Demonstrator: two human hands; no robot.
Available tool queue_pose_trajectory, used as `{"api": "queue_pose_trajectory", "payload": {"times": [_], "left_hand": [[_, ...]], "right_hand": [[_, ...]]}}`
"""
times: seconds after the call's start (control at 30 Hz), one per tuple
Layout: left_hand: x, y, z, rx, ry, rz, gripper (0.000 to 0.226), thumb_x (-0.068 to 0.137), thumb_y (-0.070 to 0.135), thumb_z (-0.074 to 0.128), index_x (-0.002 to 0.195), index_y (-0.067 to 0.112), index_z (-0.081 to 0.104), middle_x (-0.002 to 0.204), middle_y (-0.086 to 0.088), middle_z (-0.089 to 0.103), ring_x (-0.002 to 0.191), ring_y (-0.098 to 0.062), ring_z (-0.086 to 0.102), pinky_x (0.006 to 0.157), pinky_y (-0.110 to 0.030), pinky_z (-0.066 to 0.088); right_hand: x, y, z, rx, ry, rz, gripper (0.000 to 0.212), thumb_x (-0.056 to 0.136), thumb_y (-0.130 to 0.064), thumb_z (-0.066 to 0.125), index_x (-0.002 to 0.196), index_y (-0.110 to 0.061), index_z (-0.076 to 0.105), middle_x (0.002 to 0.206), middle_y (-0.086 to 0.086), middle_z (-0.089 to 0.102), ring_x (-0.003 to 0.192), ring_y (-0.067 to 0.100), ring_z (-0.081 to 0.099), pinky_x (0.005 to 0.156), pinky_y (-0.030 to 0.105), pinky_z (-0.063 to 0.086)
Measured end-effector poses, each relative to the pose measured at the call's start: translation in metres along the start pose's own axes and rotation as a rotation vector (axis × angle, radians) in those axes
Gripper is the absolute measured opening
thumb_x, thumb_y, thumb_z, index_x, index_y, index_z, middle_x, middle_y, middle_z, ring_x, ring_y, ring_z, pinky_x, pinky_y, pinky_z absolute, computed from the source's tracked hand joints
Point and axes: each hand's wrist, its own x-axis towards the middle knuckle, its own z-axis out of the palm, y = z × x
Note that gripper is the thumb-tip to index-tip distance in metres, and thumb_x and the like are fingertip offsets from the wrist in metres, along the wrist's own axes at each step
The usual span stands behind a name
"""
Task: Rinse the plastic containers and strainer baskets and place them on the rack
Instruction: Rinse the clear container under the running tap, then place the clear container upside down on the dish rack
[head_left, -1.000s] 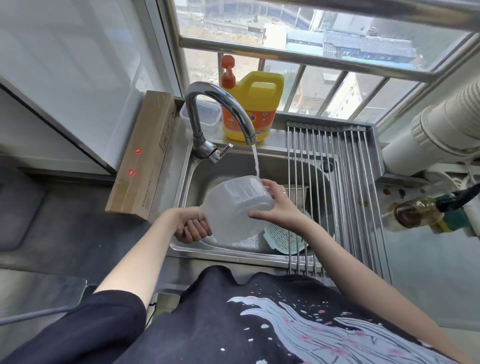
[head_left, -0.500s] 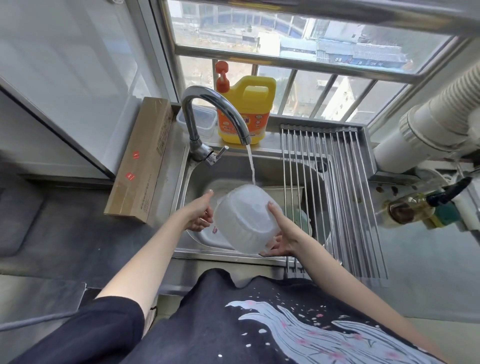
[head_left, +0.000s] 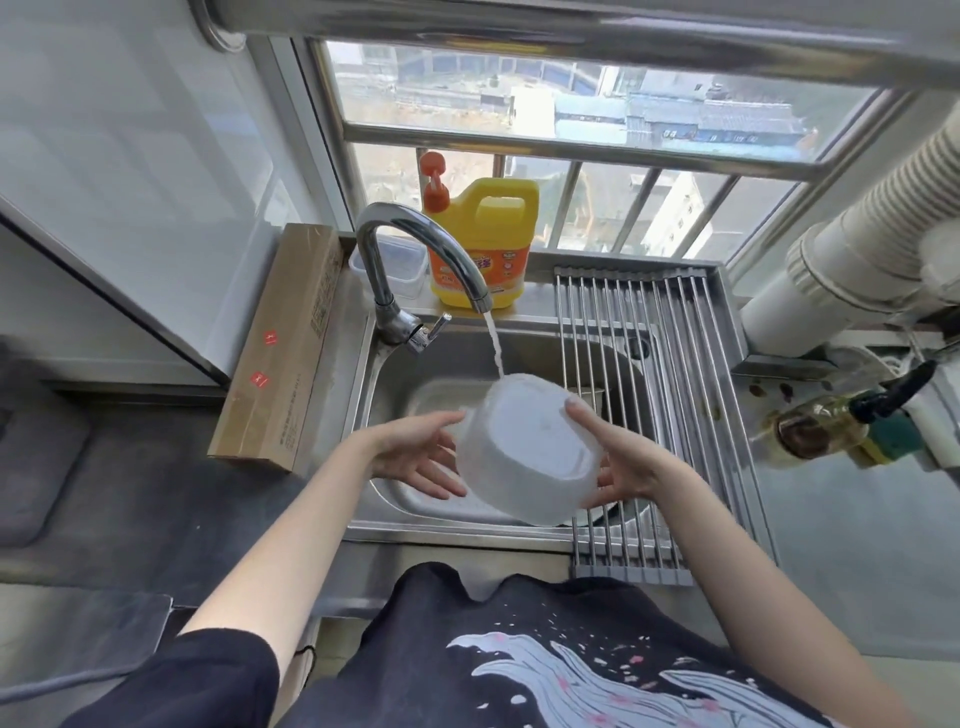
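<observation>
A translucent white plastic container (head_left: 527, 447) hangs over the steel sink (head_left: 395, 493), tilted with its flat bottom turned toward me. Water from the curved tap (head_left: 415, 249) strikes its far rim. My left hand (head_left: 421, 457) touches the container's left side with straight, spread fingers. My right hand (head_left: 613, 457) cups its right side, thumb on the bottom's upper edge and fingers under the wall. The roll-up steel rack (head_left: 660, 415) lies across the sink's right half with nothing on it. What lies in the sink under the container is hidden.
A yellow detergent jug (head_left: 480, 249) and a clear lidded box (head_left: 402, 265) stand on the ledge behind the tap. A long cardboard box (head_left: 280, 348) leans left of the sink. An oil bottle (head_left: 815, 431) lies to the right of the rack, under a white pipe (head_left: 857, 254).
The container turned from side-on to bottom-toward-me and shifted right. My left hand let go of its rim, drew away, then came back open against its side. My right hand moved round to cup it.
</observation>
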Motion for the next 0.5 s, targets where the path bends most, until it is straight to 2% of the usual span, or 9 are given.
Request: {"api": "queue_pose_trajectory", "payload": {"times": [0.07, 0.17, 0.23, 0.37, 0.47, 0.5], "left_hand": [[0.003, 0.014, 0.012, 0.012, -0.055, 0.045, 0.062, 0.098, 0.049, 0.035, 0.130, -0.003, 0.049, 0.114, -0.015, 0.063, 0.091, -0.027, 0.070, 0.068, -0.029, 0.060], [0.012, 0.039, 0.032, 0.079, -0.089, 0.117, 0.049, 0.100, 0.042, 0.038, 0.122, 0.001, 0.054, 0.107, -0.015, 0.066, 0.090, -0.027, 0.070, 0.069, -0.028, 0.060], [0.022, 0.055, 0.046, 0.109, -0.057, 0.173, 0.041, 0.101, 0.039, 0.037, 0.115, 0.005, 0.056, 0.099, -0.014, 0.067, 0.081, -0.024, 0.071, 0.070, -0.030, 0.060], [0.046, 0.091, 0.072, 0.146, 0.141, 0.250, 0.038, 0.102, 0.036, 0.033, 0.111, 0.005, 0.053, 0.091, -0.017, 0.063, 0.060, -0.020, 0.061, 0.056, -0.030, 0.059], [0.068, 0.115, 0.080, 0.095, 0.349, 0.294, 0.038, 0.103, 0.033, 0.028, 0.098, 0.003, 0.051, 0.069, -0.011, 0.051, 0.050, -0.019, 0.049, 0.041, -0.023, 0.048], [0.075, 0.123, 0.079, 0.101, 0.415, 0.319, 0.037, 0.103, 0.031, 0.028, 0.092, 0.004, 0.051, 0.064, -0.009, 0.048, 0.048, -0.018, 0.046, 0.039, -0.022, 0.045]], "right_hand": [[-0.006, -0.011, -0.023, -0.031, 0.025, -0.044, 0.096, 0.056, -0.069, 0.072, 0.131, -0.014, 0.049, 0.121, 0.015, 0.059, 0.107, 0.036, 0.059, 0.079, 0.057, 0.054], [-0.006, -0.027, -0.057, -0.045, 0.066, -0.080, 0.108, 0.042, -0.075, 0.077, 0.129, -0.016, 0.051, 0.124, 0.012, 0.060, 0.111, 0.035, 0.059, 0.081, 0.059, 0.053], [-0.005, -0.037, -0.076, -0.025, 0.093, -0.134, 0.103, 0.043, -0.076, 0.076, 0.125, -0.017, 0.055, 0.121, 0.012, 0.063, 0.109, 0.034, 0.062, 0.083, 0.059, 0.053], [0.003, -0.067, -0.091, 0.056, 0.183, -0.340, 0.082, 0.060, -0.067, 0.074, 0.120, -0.014, 0.056, 0.122, 0.016, 0.062, 0.109, 0.037, 0.062, 0.093, 0.058, 0.049], [0.014, -0.087, -0.091, 0.073, 0.311, -0.454, 0.095, 0.058, -0.065, 0.074, 0.130, -0.011, 0.045, 0.121, 0.014, 0.059, 0.107, 0.033, 0.061, 0.090, 0.052, 0.052], [0.018, -0.093, -0.091, 0.086, 0.333, -0.481, 0.089, 0.064, -0.060, 0.072, 0.132, -0.011, 0.041, 0.121, 0.012, 0.057, 0.108, 0.031, 0.060, 0.088, 0.049, 0.053]]}}
